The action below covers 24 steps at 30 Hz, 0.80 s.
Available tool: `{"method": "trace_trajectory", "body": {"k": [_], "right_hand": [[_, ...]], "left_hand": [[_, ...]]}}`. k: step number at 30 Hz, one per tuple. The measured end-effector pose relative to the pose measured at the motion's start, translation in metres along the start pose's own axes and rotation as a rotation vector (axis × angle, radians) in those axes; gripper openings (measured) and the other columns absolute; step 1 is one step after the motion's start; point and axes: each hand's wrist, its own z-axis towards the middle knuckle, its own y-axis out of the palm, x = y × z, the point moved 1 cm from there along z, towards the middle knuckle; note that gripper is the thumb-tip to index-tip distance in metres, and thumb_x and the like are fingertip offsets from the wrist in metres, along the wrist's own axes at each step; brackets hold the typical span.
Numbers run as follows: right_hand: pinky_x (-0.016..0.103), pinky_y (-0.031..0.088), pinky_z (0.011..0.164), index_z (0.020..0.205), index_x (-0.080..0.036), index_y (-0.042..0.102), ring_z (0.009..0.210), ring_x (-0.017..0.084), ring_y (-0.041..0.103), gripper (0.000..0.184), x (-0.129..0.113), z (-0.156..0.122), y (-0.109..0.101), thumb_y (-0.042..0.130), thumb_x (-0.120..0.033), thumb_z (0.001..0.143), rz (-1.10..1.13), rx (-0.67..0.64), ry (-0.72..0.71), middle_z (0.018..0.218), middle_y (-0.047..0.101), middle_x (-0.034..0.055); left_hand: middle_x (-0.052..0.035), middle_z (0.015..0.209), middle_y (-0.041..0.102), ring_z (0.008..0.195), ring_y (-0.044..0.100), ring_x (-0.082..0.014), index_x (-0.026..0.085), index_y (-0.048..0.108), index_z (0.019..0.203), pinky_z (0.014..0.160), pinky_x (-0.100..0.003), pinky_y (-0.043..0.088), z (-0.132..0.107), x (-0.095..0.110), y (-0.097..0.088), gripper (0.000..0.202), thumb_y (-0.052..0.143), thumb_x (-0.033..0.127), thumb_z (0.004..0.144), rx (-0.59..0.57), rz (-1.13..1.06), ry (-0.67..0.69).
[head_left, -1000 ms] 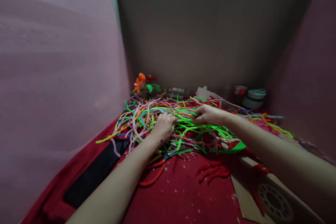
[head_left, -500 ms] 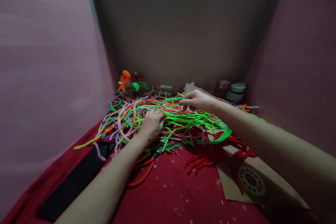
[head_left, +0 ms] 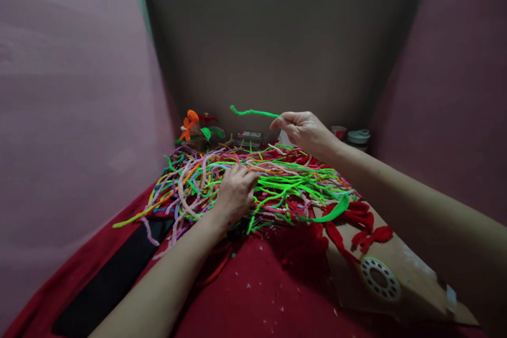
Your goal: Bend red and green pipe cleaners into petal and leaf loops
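Observation:
My right hand (head_left: 303,128) is raised above the pile, thumb and fingers pinched on one end of a green pipe cleaner (head_left: 253,112). Its other end points left and curls up. My left hand (head_left: 237,193) rests on the pile of mixed pipe cleaners (head_left: 194,179), its fingers curled down at the left ends of several bright green pipe cleaners (head_left: 287,184). Whatever those fingers grip is hidden. A green leaf shape (head_left: 336,208) lies at the pile's right front. Scissors with an orange-red handle (head_left: 216,273) are mostly covered by my left forearm.
Red cloth (head_left: 253,306) with small scraps covers the surface. A dark flat object (head_left: 114,274) lies left. On cardboard (head_left: 423,274) at right are red fuzzy pieces (head_left: 354,216) and a holed ring (head_left: 380,278). An orange flower (head_left: 190,125) and a lidded container (head_left: 358,137) stand behind.
My right hand has risen from the pile, lifting the green pipe cleaner up into the air. My left hand has shifted slightly to the right and nearer, still on the pile.

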Motion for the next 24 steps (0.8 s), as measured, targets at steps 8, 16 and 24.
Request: {"method": "trace_trajectory", "body": {"k": [8, 16, 24], "right_hand": [[0.024, 0.027, 0.05, 0.082, -0.015, 0.069, 0.049, 0.009, 0.038, 0.026, 0.017, -0.003, 0.0, 0.05, -0.033, 0.077, -0.311, -0.08, 0.153, 0.054, 0.052, 0.0008], [0.024, 0.03, 0.047, 0.082, -0.019, 0.07, 0.052, 0.013, 0.051, 0.028, 0.043, -0.003, 0.015, 0.049, -0.035, 0.075, -0.404, -0.312, 0.285, 0.063, 0.063, 0.0069], [0.027, 0.037, 0.057, 0.089, -0.017, 0.068, 0.075, 0.021, 0.06, 0.03, 0.031, -0.001, 0.008, 0.043, -0.03, 0.079, -0.663, -0.248, 0.191, 0.088, 0.067, 0.0138]], "left_hand": [[-0.0098, 0.133, 0.042, 0.107, 0.041, -0.0264, 0.019, 0.048, 0.123, 0.089, -0.041, 0.037, -0.004, 0.003, 0.016, 0.044, 0.05, 0.025, 0.079, -0.125, 0.018, 0.021], [-0.0114, 0.13, 0.045, 0.109, 0.042, -0.0267, 0.018, 0.054, 0.114, 0.086, -0.041, 0.037, -0.006, 0.002, 0.024, 0.034, 0.046, 0.024, 0.082, -0.205, 0.072, 0.039], [-0.0114, 0.123, 0.051, 0.111, 0.041, -0.0267, 0.017, 0.058, 0.107, 0.083, -0.041, 0.036, -0.006, 0.003, 0.022, 0.027, 0.044, 0.021, 0.083, -0.238, 0.076, 0.084]]}}
